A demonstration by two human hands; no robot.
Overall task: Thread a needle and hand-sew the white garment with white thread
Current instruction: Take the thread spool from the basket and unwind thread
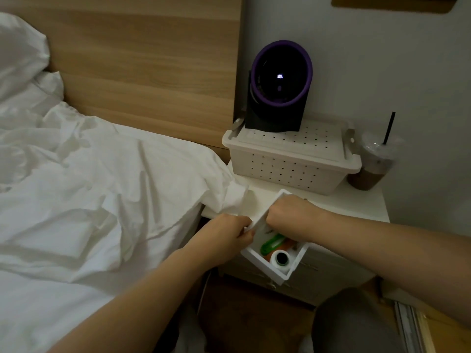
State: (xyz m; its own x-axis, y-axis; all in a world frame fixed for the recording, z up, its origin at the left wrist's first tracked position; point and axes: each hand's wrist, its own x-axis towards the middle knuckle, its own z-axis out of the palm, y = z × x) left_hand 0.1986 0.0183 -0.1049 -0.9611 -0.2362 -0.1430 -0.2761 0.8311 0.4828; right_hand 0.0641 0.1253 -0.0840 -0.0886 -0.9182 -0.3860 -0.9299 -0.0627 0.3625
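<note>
In white box (262,267) on table (369,200) edge: white thread spool (279,259) at near end, close below right hand (290,212), not touching. Fingers of right hand curled down into box, tips hidden, grip cannot tell. Fingers of left hand (229,231) pinch box left wall.

The left hand (229,234) grips the white box (262,267) by its wall at the nightstand (257,202) edge; the right hand (288,215) is inside it (fingers hidden); a white thread spool (279,259) stands within.
</note>
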